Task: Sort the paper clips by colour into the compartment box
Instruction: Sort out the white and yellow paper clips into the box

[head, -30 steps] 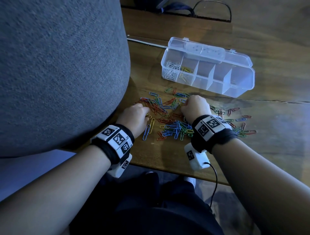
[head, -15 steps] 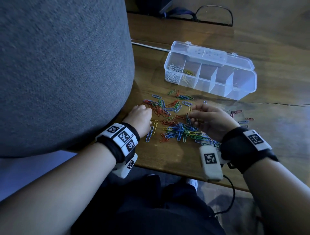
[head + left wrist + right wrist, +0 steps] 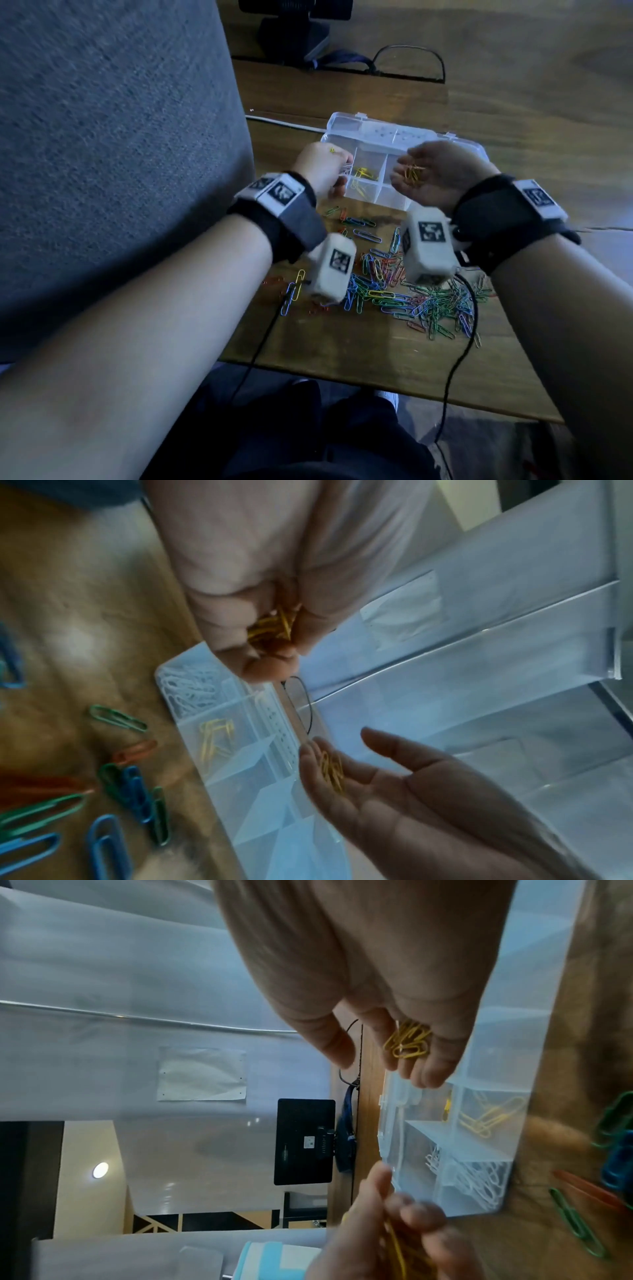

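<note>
A grey, coarse-woven cushion (image 3: pixel 113 144) is crowding the left edge of the grained wooden table (image 3: pixel 342 346), where glossy wire paper clips (image 3: pixel 404 291) are lying loose nearer than the clear plastic compartment box (image 3: pixel 373 161). Above that box the right hand (image 3: pixel 442 174) is lying palm-up, fingers spread, cradling yellow clips (image 3: pixel 412 174), while the left hand (image 3: pixel 323 168) is pinching more yellow clips over the box's left end.

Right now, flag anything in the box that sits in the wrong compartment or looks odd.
Nothing stands out. In the compartment box, white clips fill the end compartment and yellow clips the next one. Both the left hand and right hand carry only yellow clips.
</note>
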Action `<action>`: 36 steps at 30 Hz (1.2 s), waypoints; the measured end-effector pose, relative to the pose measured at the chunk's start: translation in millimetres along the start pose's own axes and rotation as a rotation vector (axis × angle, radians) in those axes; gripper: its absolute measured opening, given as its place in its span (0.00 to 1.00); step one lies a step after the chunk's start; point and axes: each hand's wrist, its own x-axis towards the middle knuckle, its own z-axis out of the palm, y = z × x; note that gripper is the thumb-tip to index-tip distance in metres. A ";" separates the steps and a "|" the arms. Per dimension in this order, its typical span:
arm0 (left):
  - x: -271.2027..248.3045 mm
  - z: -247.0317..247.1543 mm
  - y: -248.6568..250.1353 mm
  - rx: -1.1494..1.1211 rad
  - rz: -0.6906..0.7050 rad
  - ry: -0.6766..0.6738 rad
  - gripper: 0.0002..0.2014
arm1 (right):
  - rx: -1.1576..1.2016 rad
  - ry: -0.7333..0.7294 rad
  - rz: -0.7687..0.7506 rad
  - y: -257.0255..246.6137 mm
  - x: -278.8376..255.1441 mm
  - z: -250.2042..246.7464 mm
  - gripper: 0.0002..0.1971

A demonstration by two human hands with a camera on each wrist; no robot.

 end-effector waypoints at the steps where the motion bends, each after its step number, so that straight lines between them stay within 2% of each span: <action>1: 7.0 4.2 4.4 -0.093 -0.049 -0.018 0.15 | -0.009 0.006 -0.008 -4.5 4.5 4.0 0.08; 3: 20.3 11.3 11.4 -0.177 -0.088 -0.059 0.15 | -0.005 0.007 -0.020 -10.2 13.7 9.1 0.17; 6: 34.6 17.8 14.8 -0.174 -0.113 -0.133 0.07 | 0.020 -0.045 0.015 -13.3 22.6 11.9 0.28; 9: 45.9 17.0 11.6 -0.072 -0.098 -0.158 0.26 | 0.032 -0.086 0.034 -13.8 21.4 12.4 0.32; 10: 48.0 16.1 10.8 -0.024 -0.069 -0.140 0.29 | 0.030 -0.083 0.022 -13.6 21.9 11.6 0.32; 12: 45.6 12.1 10.3 0.033 -0.011 -0.107 0.24 | 0.003 -0.068 -0.021 -13.3 20.1 8.8 0.30; 14: 34.9 5.6 8.3 0.059 0.040 -0.135 0.11 | -0.097 -0.039 -0.073 -10.6 14.9 5.4 0.23; 16: 20.5 -3.5 2.8 0.133 0.092 -0.159 0.10 | -0.247 0.010 -0.126 -3.4 3.5 1.8 0.16; 19: -3.6 -20.4 -17.2 0.391 0.117 -0.140 0.08 | -0.391 0.017 -0.198 22.5 -20.7 -3.3 0.07; 21: -21.1 -31.4 -37.6 0.590 0.095 -0.147 0.06 | -0.546 0.024 -0.233 49.2 -31.2 -9.2 0.06; 23: -39.8 -39.9 -58.9 0.750 0.045 -0.149 0.06 | -0.828 0.035 -0.272 77.4 -35.2 -16.8 0.05; 27: -64.8 -43.6 -95.9 0.976 -0.042 -0.114 0.06 | -1.227 0.051 -0.382 122.8 -44.9 -12.6 0.06; 31: -72.2 -33.5 -115.6 1.045 -0.031 -0.046 0.11 | -1.357 -0.021 -0.525 149.2 -42.3 2.8 0.09; 36: -72.8 -30.8 -120.4 0.999 -0.008 -0.009 0.07 | -1.542 -0.050 -0.583 162.5 -30.9 11.2 0.09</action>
